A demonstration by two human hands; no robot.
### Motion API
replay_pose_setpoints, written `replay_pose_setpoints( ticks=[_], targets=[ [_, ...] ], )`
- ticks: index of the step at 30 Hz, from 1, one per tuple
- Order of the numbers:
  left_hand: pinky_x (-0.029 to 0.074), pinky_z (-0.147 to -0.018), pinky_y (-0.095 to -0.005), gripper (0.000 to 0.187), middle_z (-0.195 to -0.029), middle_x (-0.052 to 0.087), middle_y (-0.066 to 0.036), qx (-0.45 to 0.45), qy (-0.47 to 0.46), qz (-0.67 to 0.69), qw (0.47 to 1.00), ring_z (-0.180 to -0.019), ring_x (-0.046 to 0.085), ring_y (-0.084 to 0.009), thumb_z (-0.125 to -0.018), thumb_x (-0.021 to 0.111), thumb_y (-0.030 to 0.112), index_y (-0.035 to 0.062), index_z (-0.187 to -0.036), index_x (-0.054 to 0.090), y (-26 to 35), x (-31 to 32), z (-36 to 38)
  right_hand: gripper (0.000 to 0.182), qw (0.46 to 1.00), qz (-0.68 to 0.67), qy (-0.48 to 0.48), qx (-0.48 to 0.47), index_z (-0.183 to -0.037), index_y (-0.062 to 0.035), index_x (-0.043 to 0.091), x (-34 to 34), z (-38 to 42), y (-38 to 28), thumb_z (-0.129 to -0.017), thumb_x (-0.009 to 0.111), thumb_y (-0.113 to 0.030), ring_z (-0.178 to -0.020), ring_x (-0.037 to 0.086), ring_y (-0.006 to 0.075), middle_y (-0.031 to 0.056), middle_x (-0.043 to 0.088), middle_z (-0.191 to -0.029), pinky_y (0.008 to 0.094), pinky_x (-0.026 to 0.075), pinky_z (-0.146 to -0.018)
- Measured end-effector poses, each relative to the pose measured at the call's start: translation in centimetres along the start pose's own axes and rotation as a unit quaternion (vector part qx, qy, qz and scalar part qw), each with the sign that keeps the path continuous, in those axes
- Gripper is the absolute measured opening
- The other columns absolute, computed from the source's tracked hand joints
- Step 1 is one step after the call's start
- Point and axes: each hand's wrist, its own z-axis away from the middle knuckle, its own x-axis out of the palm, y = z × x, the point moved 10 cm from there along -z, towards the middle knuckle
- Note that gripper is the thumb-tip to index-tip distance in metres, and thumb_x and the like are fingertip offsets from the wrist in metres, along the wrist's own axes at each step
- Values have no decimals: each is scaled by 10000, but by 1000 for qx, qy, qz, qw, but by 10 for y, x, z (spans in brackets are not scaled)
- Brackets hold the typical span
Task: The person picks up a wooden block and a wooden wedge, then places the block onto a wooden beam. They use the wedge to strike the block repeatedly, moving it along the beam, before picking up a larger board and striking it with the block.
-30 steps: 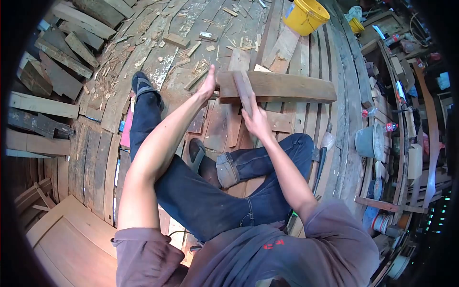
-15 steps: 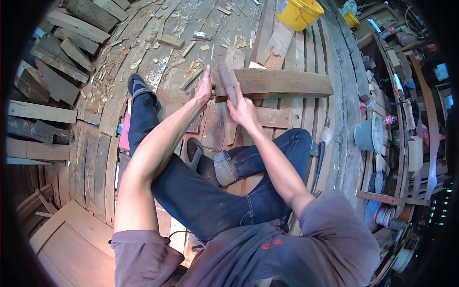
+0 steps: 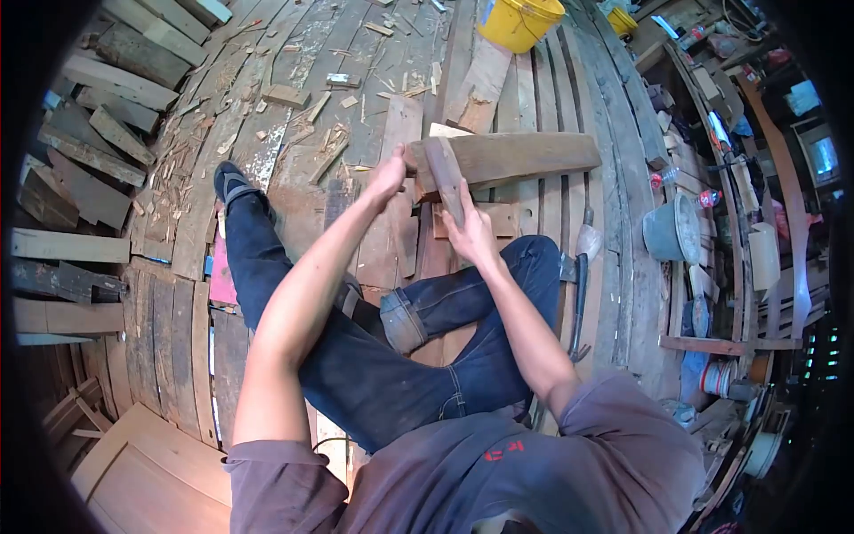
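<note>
My right hand (image 3: 471, 233) grips the lower end of a short flat piece of wood (image 3: 442, 167). That piece lies slanted across a thick wooden board (image 3: 534, 158), near the board's left end. At this end my left hand (image 3: 388, 181) is closed, its fingers against the board's end and partly hidden. The board lies crosswise in front of my bent legs, above other timber pieces on the slatted floor.
A yellow bucket (image 3: 520, 22) stands at the top. Chips and offcuts litter the plank floor (image 3: 213, 116). Stacked timber (image 3: 98, 133) lines the left side. A dark-handled tool (image 3: 580, 303) lies by my right knee, with a grey bucket (image 3: 672, 230) farther right.
My left hand has gone from flat, outstretched fingers to closed at the board's end. The short piece now tilts across the board farther from its left end. The view has shifted slightly.
</note>
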Motion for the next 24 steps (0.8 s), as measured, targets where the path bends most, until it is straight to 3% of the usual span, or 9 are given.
replay_pose_setpoints(
  ticks=[2, 4, 7, 10, 12, 17, 19, 22, 24],
  targets=[
    [444, -1019, -460, 686, -1310, 609, -233, 91, 15, -318, 944, -1139, 611, -381, -893, 511, 501, -70, -1260, 604, 40, -16, 6, 767, 999, 6, -37, 36, -1531, -36, 257, 1, -28, 5, -899, 621, -274, -915, 661, 486, 351, 656, -947, 509, 526, -840],
    [403, -1062, -490, 904, -1381, 535, -271, 143, 69, -407, 899, -1257, 517, -442, -756, 712, 521, -63, -1399, 461, 51, -23, 1, 753, 996, 17, -61, 62, -1525, -32, 271, 1, -52, 7, -901, 618, -273, -923, 653, 496, 357, 651, -959, 508, 525, -844],
    [365, -1092, -505, 1220, -1421, 483, -270, 199, 75, -568, 795, -1295, 435, -482, -590, 854, 543, -45, -1490, 278, 34, -4, -6, 752, 998, -32, -46, 35, -1524, -30, 270, -3, -31, 3, -899, 617, -266, -921, 648, 508, 370, 642, -959, 518, 529, -833],
    [335, -1109, -515, 1350, -1420, 479, -238, 281, 23, -508, 814, -1277, 400, -488, -503, 887, 590, -25, -1499, 214, 25, 7, -6, 773, 998, -64, -19, -15, -1538, -39, 238, -6, 24, -4, -901, 614, -263, -901, 650, 514, 384, 635, -952, 541, 528, -799],
    [339, -1097, -517, 1332, -1376, 518, -221, 295, 47, -500, 813, -1209, 448, -434, -487, 883, 617, -8, -1484, 258, 31, 1, -7, 762, 993, -73, -81, 49, -1550, -56, 229, -1, 38, 1, -919, 624, -218, -1024, 645, 474, 347, 645, -1077, 466, 508, -908],
    [338, -1084, -535, 1335, -1382, 517, -212, 312, 60, -506, 802, -1204, 458, -422, -488, 876, 639, 18, -1501, 267, 33, -3, -3, 765, 995, -18, -86, 38, -1552, -57, 220, 12, -26, -4, -915, 618, -201, -1003, 647, 480, 340, 653, -1052, 469, 522, -876],
    [334, -1071, -570, 1324, -1405, 495, -211, 295, 66, -532, 791, -1204, 450, -439, -503, 861, 658, 19, -1502, 273, 34, -1, 4, 767, 991, 7, -118, 68, -1551, -52, 222, 8, -32, -9, -911, 620, -193, -988, 650, 482, 332, 656, -1054, 467, 528, -865],
    [300, -1097, -604, 1312, -1454, 447, -214, 260, 49, -557, 788, -1276, 407, -479, -530, 845, 667, 15, -1505, 256, 33, 1, 3, 765, 997, -63, -36, -36, -1548, -42, 223, -7, 24, -13, -911, 623, -180, -989, 651, 480, 321, 655, -1081, 461, 533, -859],
    [273, -1133, -607, 1376, -1504, 384, -224, 222, 12, -597, 771, -1366, 323, -508, -563, 826, 676, 10, -1542, 127, 29, 3, 0, 757, 996, -68, -43, -25, -1545, -35, 230, -5, 39, -8, -912, 623, -169, -984, 660, 466, 319, 657, -1079, 462, 533, -855]
  ],
)
